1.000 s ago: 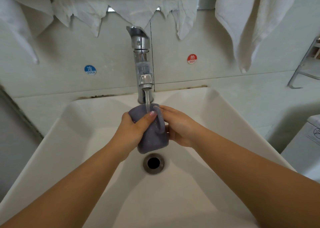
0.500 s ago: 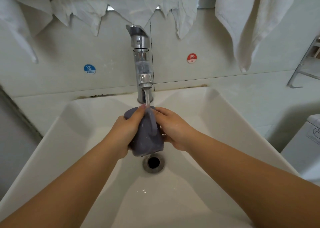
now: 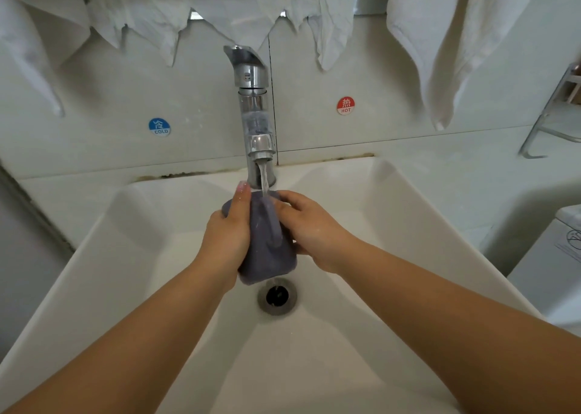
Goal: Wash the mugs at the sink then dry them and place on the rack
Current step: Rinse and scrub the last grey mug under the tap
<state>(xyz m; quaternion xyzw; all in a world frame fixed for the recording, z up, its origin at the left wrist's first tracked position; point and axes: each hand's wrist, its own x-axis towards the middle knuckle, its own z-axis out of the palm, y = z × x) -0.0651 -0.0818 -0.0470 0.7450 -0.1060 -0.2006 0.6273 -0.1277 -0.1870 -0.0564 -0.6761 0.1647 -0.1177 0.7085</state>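
The grey-purple mug [image 3: 267,244] is held over the middle of the white sink [image 3: 132,256], just above and behind the drain [image 3: 277,295], lying tilted with its handle turned up toward the camera and its base end nearest the drain. Which way its mouth faces is hard to make out, since the far end is hidden behind the fingers, so what it holds inside cannot be told. The left hand [image 3: 228,236] wraps the mug's left side, fingers curled round its body and one straight finger with a glittery pink nail reaching past the far end. The right hand [image 3: 309,233] grips the mug's right side, thumb and fingers curled against the wall next to the handle. A thin stream of water [image 3: 264,178] runs from the chrome faucet [image 3: 254,112] onto the mug's far end, and a trickle falls off the near end into the drain. The sink basin holds only a wet sheen and a few droplets. On the tiled wall, a blue cold sticker [image 3: 159,127] sits left of the faucet and a red hot sticker [image 3: 345,105] right of it. White cloths [image 3: 220,11] hang along the top, and a thicker white towel [image 3: 446,36] hangs at the right, beside a metal rack [image 3: 547,121] at the frame's edge.
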